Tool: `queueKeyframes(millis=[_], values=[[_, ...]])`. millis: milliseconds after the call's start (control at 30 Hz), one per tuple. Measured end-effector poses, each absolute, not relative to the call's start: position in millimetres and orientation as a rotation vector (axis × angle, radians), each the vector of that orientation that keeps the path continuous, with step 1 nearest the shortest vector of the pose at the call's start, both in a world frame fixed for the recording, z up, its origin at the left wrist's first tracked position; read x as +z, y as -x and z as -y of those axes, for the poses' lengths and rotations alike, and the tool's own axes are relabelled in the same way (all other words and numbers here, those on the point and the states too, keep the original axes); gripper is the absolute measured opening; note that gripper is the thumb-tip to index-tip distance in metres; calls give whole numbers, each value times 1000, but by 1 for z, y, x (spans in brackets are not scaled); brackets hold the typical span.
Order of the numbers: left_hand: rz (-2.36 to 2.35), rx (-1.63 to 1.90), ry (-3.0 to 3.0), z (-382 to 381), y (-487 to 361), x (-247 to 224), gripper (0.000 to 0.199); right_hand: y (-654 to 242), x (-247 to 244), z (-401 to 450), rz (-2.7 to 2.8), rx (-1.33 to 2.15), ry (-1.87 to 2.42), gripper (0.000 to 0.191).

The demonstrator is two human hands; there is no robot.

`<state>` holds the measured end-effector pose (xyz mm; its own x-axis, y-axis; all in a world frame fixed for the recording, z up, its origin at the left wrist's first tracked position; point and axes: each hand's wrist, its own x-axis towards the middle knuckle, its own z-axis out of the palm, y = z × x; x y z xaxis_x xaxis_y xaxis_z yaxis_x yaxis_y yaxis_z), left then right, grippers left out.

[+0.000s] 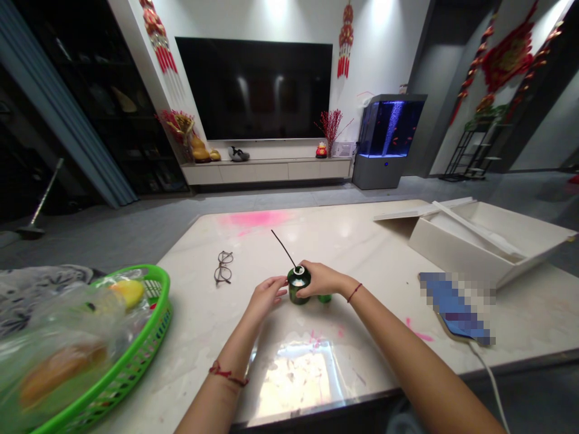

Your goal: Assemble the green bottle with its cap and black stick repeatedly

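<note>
A dark green glass bottle (298, 286) with a white ring at its mouth stands on the marble-look table. One thin black stick (283, 248) pokes out of the mouth, leaning up and to the left. My right hand (322, 279) is wrapped round the bottle's right side. On the opposite side is my left hand (270, 293), its fingers loosely stretched towards the glass; whether the fingertips touch it I cannot tell. Under my right wrist shows a small green object (324, 298), mostly hidden by the hand.
Eyeglasses (223, 268) lie left of my hands. A green basket (165, 301) with bagged food fills the near left. To the right are a white box (461, 253) and a phone (456, 310) with a cable (491, 377). Pink stains (257, 218) mark the tabletop (353, 241).
</note>
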<state>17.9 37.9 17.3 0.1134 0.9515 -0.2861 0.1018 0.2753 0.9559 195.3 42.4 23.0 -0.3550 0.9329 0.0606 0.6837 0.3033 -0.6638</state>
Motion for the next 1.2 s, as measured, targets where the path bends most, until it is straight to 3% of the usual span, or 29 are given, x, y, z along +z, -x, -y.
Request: queueKeyframes(millis=[567,1200], values=[[-1308,852,-1069,-40,-16,12,34,-182,3,-51,2011,539,1541,61],[-1333,687,-1062,-40,-21,6,36,-159,5,-68,1915,354,1912,59]])
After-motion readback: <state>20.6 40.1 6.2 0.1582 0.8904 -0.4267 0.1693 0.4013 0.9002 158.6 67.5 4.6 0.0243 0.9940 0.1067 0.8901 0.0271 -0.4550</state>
